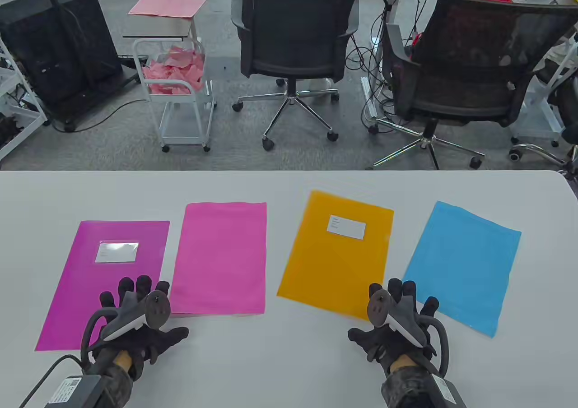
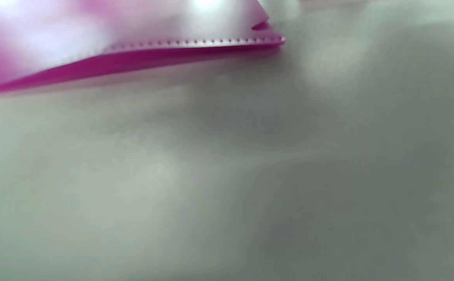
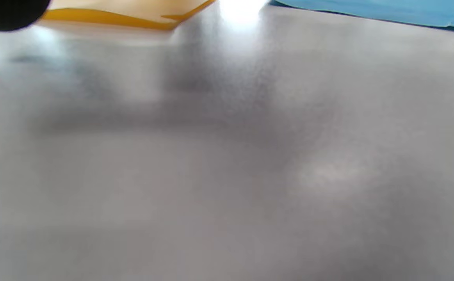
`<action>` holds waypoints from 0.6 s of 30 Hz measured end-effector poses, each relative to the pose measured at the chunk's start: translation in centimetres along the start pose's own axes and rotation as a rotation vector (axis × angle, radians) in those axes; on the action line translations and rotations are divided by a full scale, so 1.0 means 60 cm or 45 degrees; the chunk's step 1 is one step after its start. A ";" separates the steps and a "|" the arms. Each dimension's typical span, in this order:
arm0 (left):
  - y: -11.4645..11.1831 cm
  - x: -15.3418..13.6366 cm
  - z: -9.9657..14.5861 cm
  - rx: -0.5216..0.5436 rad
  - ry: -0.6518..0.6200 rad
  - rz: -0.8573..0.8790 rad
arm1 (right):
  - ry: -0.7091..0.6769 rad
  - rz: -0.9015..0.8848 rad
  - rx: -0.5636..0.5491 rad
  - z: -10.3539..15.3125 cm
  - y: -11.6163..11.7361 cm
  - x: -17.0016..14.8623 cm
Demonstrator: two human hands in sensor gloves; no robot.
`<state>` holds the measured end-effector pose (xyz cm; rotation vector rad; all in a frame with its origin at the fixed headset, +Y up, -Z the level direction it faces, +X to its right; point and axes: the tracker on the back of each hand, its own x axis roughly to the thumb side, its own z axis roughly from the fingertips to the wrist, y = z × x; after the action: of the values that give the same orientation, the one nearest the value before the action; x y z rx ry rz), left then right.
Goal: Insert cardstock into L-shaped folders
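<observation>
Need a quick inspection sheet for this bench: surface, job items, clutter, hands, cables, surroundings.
Surface: white table, glossy, bare where visible.
Job's things: magenta folder with label, pink cardstock beside it; orange folder with label, blue cardstock to its right. All lie flat; neither sheet inserted.
Clutter: nothing seen on the table.
Hands: left hand spread over the magenta folder's near corner; right hand spread at the orange folder's near corner. Neither holds anything; contact cannot be told.
Cables: glove lead at the left wrist; loose wires on the floor behind.
Surroundings: two office chairs, a white cart with pink scraps.
</observation>
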<state>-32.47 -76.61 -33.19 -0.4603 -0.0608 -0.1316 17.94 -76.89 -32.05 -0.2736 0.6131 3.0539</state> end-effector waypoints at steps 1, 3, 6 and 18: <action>0.001 0.000 0.001 0.000 0.001 -0.001 | 0.003 0.004 0.006 0.000 0.000 0.000; 0.002 -0.001 0.001 0.011 -0.005 0.023 | 0.002 0.000 0.008 0.001 0.000 0.000; 0.004 -0.002 0.002 0.013 0.007 0.008 | 0.012 0.010 0.022 0.001 0.002 0.000; 0.044 0.034 -0.001 0.008 0.103 0.082 | 0.040 0.012 -0.005 0.006 -0.007 -0.002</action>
<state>-30.06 -74.53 -34.25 -0.4499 0.0330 -0.0869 18.04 -76.35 -31.88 -0.3205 0.6121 3.0657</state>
